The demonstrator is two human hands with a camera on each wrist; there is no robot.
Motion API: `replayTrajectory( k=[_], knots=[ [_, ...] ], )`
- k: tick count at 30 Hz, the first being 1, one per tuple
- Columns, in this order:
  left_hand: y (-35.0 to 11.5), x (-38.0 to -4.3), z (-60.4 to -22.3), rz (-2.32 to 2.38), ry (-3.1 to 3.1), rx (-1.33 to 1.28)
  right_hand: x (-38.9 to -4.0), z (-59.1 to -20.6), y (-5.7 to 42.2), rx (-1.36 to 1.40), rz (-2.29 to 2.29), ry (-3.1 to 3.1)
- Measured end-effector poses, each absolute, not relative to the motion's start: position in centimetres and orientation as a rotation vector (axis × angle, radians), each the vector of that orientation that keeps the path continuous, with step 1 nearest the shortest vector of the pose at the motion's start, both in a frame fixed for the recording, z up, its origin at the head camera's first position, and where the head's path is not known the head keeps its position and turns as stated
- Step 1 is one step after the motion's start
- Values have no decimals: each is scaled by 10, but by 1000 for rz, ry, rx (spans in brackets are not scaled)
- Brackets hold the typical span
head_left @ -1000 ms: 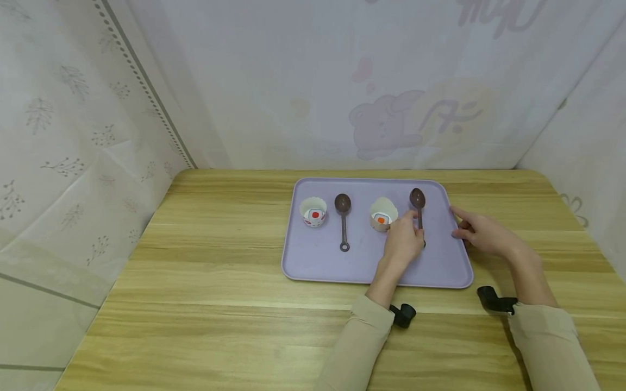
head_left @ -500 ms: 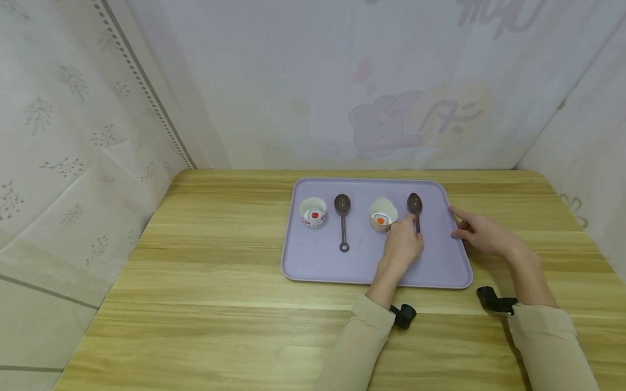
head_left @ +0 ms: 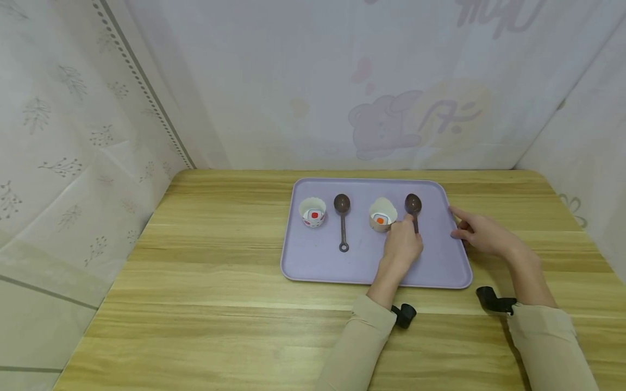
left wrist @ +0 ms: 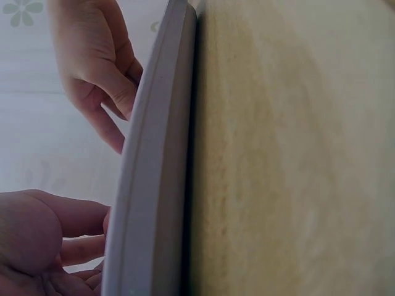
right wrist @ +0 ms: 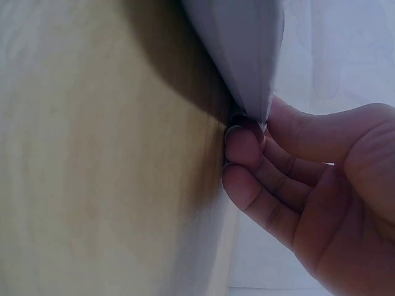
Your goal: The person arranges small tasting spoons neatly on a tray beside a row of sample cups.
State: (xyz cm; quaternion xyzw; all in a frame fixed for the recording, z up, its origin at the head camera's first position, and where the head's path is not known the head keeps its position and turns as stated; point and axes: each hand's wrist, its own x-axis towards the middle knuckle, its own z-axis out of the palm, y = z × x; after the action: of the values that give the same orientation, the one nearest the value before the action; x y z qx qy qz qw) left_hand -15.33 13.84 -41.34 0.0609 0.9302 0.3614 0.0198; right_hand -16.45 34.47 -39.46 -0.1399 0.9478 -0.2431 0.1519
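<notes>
A lilac tray [head_left: 323, 266] lies on the wooden table. On it, a brown spoon [head_left: 413, 203] points its bowl away from me, and my left hand [head_left: 402, 244] pinches its handle, whose lower end is hidden. In the left wrist view the left hand [left wrist: 46, 246] is partly behind the tray rim [left wrist: 139, 185]. At the tray's right side my right hand [head_left: 484, 233] grips the rim. The right wrist view shows the right hand [right wrist: 327, 191] with thumb above and fingertips below the rim [right wrist: 247, 55]. Just left of my left hand stands a paper baking cup [head_left: 383, 214] with an orange-marked piece inside.
Further left on the tray are a second brown spoon [head_left: 343, 220] with a ring-ended handle and a second paper baking cup [head_left: 312, 212] with a red-marked piece in it. The wooden table [head_left: 210, 260] extends left and in front. A curtain [head_left: 293, 81] hangs behind.
The right-hand spoon has shifted slightly left and toward me under my left hand, its bowl ending level with the other spoon's. My right hand stays at the tray rim.
</notes>
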Motion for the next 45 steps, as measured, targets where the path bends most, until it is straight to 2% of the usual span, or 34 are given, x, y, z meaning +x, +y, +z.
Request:
replayTrajectory(
  k=[23,45],
  knots=[
    [140,-152,-412,1070,2906,144,-166,-395,344,-405,-742,2708],
    [139,-149,-400,872,2862,212,-170,-395,344,-403,-691,2730]
  ],
)
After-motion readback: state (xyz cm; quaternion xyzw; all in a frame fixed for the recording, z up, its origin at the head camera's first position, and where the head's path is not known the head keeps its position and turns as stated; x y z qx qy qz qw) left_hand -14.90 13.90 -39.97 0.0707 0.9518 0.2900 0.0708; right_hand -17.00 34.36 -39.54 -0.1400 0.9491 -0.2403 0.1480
